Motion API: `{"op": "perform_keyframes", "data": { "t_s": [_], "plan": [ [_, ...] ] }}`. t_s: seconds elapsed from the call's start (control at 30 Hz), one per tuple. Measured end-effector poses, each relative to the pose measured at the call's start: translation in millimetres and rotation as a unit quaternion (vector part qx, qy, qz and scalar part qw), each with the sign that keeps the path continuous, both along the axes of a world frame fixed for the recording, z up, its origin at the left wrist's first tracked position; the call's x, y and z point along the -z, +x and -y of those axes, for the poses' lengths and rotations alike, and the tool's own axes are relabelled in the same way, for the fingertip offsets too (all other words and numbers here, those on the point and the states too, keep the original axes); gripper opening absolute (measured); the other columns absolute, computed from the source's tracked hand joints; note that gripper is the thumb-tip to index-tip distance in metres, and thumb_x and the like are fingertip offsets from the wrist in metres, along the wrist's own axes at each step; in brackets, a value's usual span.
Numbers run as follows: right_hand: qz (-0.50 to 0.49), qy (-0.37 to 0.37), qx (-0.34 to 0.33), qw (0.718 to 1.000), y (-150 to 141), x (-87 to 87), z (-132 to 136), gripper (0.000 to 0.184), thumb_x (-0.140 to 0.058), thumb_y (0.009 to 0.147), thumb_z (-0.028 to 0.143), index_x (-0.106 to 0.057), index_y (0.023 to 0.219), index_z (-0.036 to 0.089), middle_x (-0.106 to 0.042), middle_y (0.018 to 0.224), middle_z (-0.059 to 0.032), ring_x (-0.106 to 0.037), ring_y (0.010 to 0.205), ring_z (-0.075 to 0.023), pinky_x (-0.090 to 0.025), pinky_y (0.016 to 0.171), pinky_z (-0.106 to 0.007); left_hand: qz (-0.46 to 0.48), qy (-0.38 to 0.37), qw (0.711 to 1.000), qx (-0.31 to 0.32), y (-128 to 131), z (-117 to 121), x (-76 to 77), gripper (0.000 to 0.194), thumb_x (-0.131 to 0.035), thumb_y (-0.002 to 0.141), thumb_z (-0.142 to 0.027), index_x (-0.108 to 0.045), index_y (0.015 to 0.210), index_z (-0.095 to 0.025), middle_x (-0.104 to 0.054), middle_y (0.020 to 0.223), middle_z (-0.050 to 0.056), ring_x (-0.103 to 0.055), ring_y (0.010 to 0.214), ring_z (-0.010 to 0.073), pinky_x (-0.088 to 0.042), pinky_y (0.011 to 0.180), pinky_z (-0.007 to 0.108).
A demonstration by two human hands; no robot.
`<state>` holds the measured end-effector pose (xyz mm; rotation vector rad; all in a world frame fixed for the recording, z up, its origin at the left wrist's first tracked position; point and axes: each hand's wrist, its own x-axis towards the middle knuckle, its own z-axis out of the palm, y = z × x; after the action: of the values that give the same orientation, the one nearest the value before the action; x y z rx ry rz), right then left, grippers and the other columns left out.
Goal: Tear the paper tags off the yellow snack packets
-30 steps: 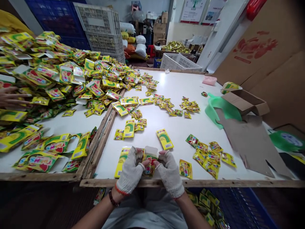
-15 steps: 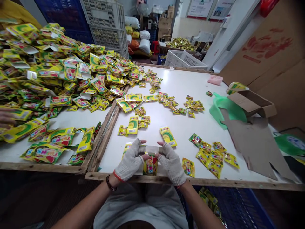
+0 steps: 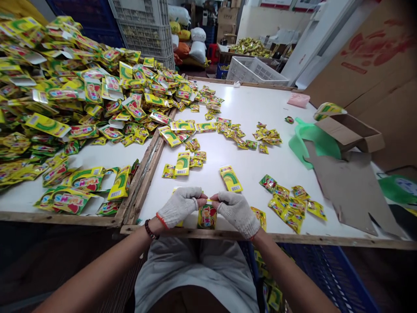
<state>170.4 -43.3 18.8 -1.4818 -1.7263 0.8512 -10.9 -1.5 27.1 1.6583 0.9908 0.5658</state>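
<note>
Between my two hands stands a small yellow-and-green candy box [image 3: 207, 217] with red-and-white lettering, near the table's front edge. My left hand [image 3: 182, 206], in a white fingerless glove, pinches the left part of its top edge. My right hand [image 3: 237, 212], gloved the same way, grips the right part of that edge, its fingertips close to those of the left. Just beyond lies a yellow box [image 3: 230, 178]. Right of my right hand are a yellow sachet [image 3: 259, 217], partly hidden by the glove, and a cluster of sachets [image 3: 288, 208].
A large heap of boxes and sachets [image 3: 81, 87] covers the left table, behind a wooden rail [image 3: 143, 182]. Flattened cardboard [image 3: 345, 187], a green plastic piece [image 3: 299, 145] and an open carton [image 3: 350, 130] lie right. A blue crate [image 3: 325, 265] sits below the table.
The box's raised top flap has come down, and my fingertips have closed together over its top edge. The other person's hand at the left edge has gone from view. The camera has tilted slightly downward.
</note>
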Motion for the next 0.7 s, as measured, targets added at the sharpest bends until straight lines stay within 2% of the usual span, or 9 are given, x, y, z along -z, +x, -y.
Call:
{"op": "perform_keyframes", "data": {
  "t_s": [0.07,0.23,0.3,0.4,0.5,0.6,0.7],
  "plan": [
    [0.015,0.007,0.003,1.0,2.0,3.3,-1.7,0.014,-0.06,0.077,0.021,-0.072,0.081,0.017,-0.073,0.076,-0.0033,-0.066,0.069,-0.017,-0.051,0.066,-0.025,0.001,-0.004,1.0,-0.011,-1.1,-0.1,6.2,0.027,-0.058,0.079,-0.033,-0.07,0.082,-0.009,-0.068,0.077,0.005,-0.059,0.071,0.0156,-0.047,0.064,0.024],
    [0.013,0.053,-0.042,0.998,5.6,5.5,1.7,0.015,-0.057,0.08,0.019,-0.072,0.082,0.017,-0.073,0.082,-0.0051,-0.067,0.075,-0.0173,-0.052,0.068,-0.025,0.014,0.052,0.998,-0.041,-9.1,11.4,23.8,0.026,-0.059,0.079,-0.03,-0.07,0.094,-0.012,-0.071,0.094,0.008,-0.063,0.086,0.0197,-0.049,0.08,0.029],
    [0.007,0.051,-0.046,0.998,6.1,4.2,1.3,0.015,-0.057,0.08,0.02,-0.072,0.081,0.018,-0.073,0.079,-0.0039,-0.067,0.072,-0.0167,-0.052,0.065,-0.024,0.009,0.058,0.998,-0.036,-9.7,13.0,22.5,0.025,-0.058,0.08,-0.03,-0.07,0.095,-0.012,-0.071,0.092,0.008,-0.063,0.084,0.0188,-0.049,0.078,0.028],
    [0.015,0.035,-0.047,0.998,6.8,3.0,-3.2,0.015,-0.057,0.081,0.02,-0.072,0.078,0.019,-0.073,0.072,-0.0019,-0.066,0.064,-0.0155,-0.051,0.059,-0.023,-0.013,0.068,0.998,-0.001,-6.9,8.7,14.5,0.023,-0.053,0.084,-0.029,-0.069,0.084,-0.011,-0.068,0.079,0.005,-0.06,0.075,0.0158,-0.047,0.069,0.024],
    [0.018,0.056,-0.064,0.996,9.3,4.6,-4.5,0.017,-0.055,0.082,0.02,-0.072,0.079,0.017,-0.072,0.073,-0.0037,-0.066,0.066,-0.0157,-0.053,0.062,-0.024,-0.028,0.095,0.995,0.023,-6.8,5.2,10.7,0.025,-0.05,0.087,-0.028,-0.067,0.08,-0.011,-0.065,0.072,0.003,-0.058,0.069,0.014,-0.045,0.063,0.022],
    [0.004,0.11,-0.127,0.986,14.0,7.3,6.1,0.022,-0.051,0.082,0.015,-0.07,0.093,0.017,-0.072,0.088,-0.0073,-0.067,0.077,-0.016,-0.055,0.07,-0.025,-0.032,0.201,0.977,0.071,-13.9,10.6,14.9,0.021,-0.05,0.087,-0.026,-0.067,0.085,-0.013,-0.064,0.073,0.004,-0.057,0.068,0.0132,-0.045,0.064,0.022],
    [0.057,0.175,-0.176,0.967,17.5,10.2,24.3,0.032,-0.049,0.082,0.013,-0.065,0.109,0.018,-0.069,0.1,-0.0107,-0.067,0.086,-0.0177,-0.056,0.073,-0.026,-0.047,0.368,0.92,0.123,-23.2,22.2,22.3,0.021,-0.048,0.085,-0.016,-0.064,0.099,-0.014,-0.064,0.082,0.007,-0.058,0.075,0.0152,-0.047,0.067,0.024]
  ]
}}
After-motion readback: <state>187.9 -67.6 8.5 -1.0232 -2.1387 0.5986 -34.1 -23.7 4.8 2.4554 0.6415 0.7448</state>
